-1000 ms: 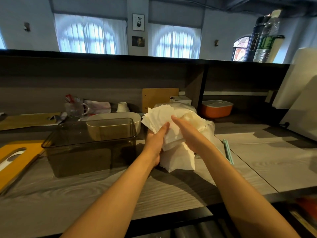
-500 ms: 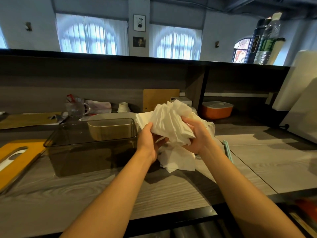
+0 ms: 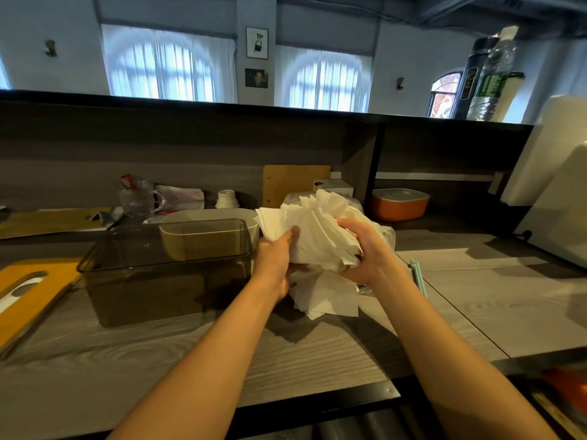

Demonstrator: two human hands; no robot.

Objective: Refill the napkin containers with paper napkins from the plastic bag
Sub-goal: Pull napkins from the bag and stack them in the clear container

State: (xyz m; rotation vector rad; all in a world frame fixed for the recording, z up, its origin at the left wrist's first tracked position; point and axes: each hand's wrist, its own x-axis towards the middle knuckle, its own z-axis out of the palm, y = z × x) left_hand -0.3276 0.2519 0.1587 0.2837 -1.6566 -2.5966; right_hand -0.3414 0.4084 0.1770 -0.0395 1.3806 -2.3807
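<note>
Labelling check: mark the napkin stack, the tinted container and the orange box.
napkin stack (image 3: 320,231), head view, middle of the fanned sheets
tinted container (image 3: 152,290), head view, front wall
orange box (image 3: 398,210), head view, front side

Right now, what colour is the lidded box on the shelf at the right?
The lidded box is orange with a pale grey lid, seen in the head view.

- We see white napkins.
- We see a smoky brown see-through container.
- Our counter is grey wood grain.
- We note a yellow-orange lid with a white slot.
- We spot an orange box topped white.
</note>
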